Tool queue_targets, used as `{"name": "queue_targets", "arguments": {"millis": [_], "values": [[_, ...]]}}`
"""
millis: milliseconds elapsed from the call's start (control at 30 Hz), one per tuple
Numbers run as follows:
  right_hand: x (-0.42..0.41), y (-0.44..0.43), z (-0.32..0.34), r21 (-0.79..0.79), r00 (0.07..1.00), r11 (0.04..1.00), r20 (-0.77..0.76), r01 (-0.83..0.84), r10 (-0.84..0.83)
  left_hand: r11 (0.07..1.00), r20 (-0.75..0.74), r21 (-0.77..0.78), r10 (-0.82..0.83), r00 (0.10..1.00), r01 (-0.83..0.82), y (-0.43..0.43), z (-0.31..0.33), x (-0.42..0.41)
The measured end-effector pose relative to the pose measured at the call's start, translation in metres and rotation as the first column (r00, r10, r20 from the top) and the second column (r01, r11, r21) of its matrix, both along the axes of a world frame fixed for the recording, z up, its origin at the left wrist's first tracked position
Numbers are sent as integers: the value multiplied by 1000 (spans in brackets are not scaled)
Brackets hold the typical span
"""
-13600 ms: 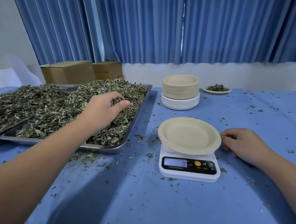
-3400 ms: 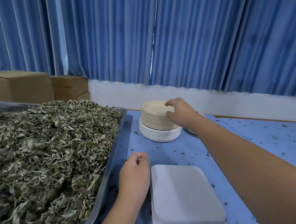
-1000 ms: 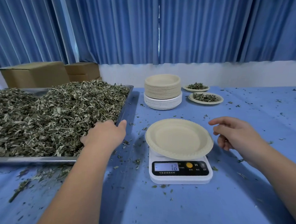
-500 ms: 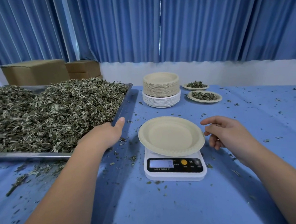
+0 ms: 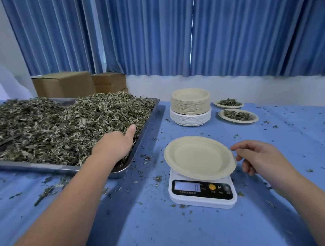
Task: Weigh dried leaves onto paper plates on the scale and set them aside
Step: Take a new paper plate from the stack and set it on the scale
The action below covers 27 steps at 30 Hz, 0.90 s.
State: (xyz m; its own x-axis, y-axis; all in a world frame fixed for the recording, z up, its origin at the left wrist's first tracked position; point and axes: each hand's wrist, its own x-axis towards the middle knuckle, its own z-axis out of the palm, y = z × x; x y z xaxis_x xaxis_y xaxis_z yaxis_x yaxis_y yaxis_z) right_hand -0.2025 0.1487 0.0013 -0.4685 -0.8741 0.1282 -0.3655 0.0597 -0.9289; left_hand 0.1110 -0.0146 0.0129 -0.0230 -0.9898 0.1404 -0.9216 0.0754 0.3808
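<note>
**Desk:** What have the hands got?

**Me:** My left hand (image 5: pixel 113 146) is sunk into the dried leaves (image 5: pixel 63 129) at the near right corner of the steel tray (image 5: pixel 145 126), thumb up. The fingers are buried, so I cannot tell whether they have closed on any. My right hand (image 5: pixel 259 158) is loose and empty, forefinger at the right rim of the paper plate (image 5: pixel 199 156). I can't say if it touches. I'd guess it is there to steady the plate.

**Desk:** And the scale?

**Me:** The kitchen scale (image 5: pixel 201 201) is nearest me, its display (image 5: pixel 187 186) apparently at zero, the bare plate sitting on top. The tray lies just left, so each scoop is a short carry.

**Desk:** Farther back?

**Me:** The stack of spare plates (image 5: pixel 190 103). Right of it are two filled plates (image 5: pixel 237 115), parked clear of the weighing. Cardboard boxes (image 5: pixel 64 83) stand behind the tray.
</note>
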Motion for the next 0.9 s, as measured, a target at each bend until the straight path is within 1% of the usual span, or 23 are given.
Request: {"name": "queue_targets", "arguments": {"millis": [67, 100, 133, 167, 200, 233, 300, 333, 367, 400, 533, 567, 600, 667, 700, 733, 900], "values": [[0, -1, -1, 0, 1000, 1000, -11, -7, 7, 978, -15, -209, -14, 1000, 10, -6, 4, 5], [-1, -2, -2, 0, 1000, 1000, -14, -11, 11, 963, -21, -265, -61, 998, 53, -8, 5, 7], [-1, -2, -3, -1, 1000, 1000, -15, -15, 15, 952, -8, -276, -137, 991, 129, -11, 6, 8], [-1, -3, -3, -2, 1000, 1000, -17, -18, 18, 944, 35, -241, -222, 974, 224, -14, 5, 7], [-2, -3, -3, -1, 1000, 1000, -20, -20, 20, 938, 94, -160, -295, 951, 306, -17, 3, 5], [-2, -3, -3, 1, 1000, 1000, -22, -21, 21, 936, 135, -44, -340, 931, 349, -18, 1, 4], [-4, -3, -4, 3, 1000, 1000, -23, -20, 20, 925, 163, 171, -366, 916, 339, -21, -1, 4], [-4, -3, -4, 3, 1000, 1000, -24, -18, 18, 919, 175, 219, -367, 914, 327, -24, -1, 5], [-5, -4, -5, 2, 1000, 1000, -24, -14, 14, 920, 192, 224, -366, 911, 322, -26, 0, 6], [-6, -4, -5, 0, 1000, 1000, -23, -9, 9, 925, 210, 195, -363, 908, 325, -29, 3, 7], [-7, -5, -5, -1, 1000, 1000, -27, 1, -1, 944, 229, 1, -322, 919, 331, -28, 16, 10], [-7, -5, -5, 1, 1000, 1000, -27, 1, -1, 940, 236, -4, -330, 914, 340, -27, 16, 11], [-6, -5, -5, 4, 1000, 1000, -28, -1, 1, 937, 242, 25, -345, 907, 349, -24, 15, 12], [-6, -5, -5, 4, 1000, 1000, -29, -3, 3, 926, 234, 140, -374, 898, 350, -18, 11, 13], [-6, -4, -4, 3, 1000, 1000, -29, -1, 1, 920, 225, 179, -383, 896, 348, -15, 9, 14], [-6, -4, -4, 3, 1000, 1000, -30, 2, -2, 916, 215, 187, -390, 895, 355, -11, 6, 15], [-7, -3, -4, 0, 1000, 1000, -28, 13, -13, 888, 196, 65, -459, 867, 455, 7, -1, 18]]}}
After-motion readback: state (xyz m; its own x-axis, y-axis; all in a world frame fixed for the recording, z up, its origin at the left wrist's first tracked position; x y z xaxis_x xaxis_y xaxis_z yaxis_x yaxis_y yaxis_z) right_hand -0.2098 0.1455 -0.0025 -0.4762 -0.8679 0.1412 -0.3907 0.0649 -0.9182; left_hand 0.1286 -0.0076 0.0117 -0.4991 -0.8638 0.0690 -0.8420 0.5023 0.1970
